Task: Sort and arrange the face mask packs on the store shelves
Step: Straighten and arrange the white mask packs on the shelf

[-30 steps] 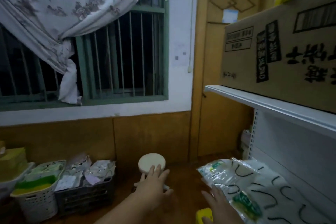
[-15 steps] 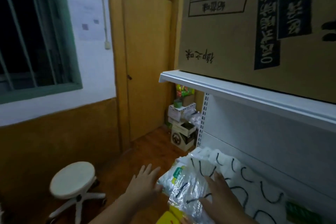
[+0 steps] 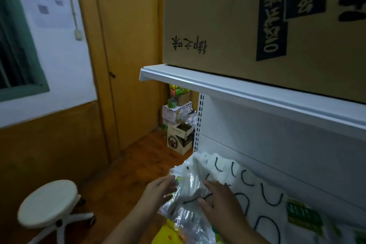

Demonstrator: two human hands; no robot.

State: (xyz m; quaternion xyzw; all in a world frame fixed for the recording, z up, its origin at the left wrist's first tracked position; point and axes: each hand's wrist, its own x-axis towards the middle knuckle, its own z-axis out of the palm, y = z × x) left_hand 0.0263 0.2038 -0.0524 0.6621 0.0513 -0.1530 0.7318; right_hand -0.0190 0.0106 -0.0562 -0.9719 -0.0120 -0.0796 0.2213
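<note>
On the lower shelf (image 3: 297, 166), under a big cardboard box (image 3: 257, 25), your face mask packs (image 3: 247, 190) lie in clear plastic. Your left hand (image 3: 158, 191) touches their left edge with straight fingers; your right hand (image 3: 219, 202) presses on top, fingers spread.

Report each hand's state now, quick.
Left hand: open, straight fingers touching the left edge of the mask pack.
Right hand: open, fingers pressing flat on the same pack.
</note>
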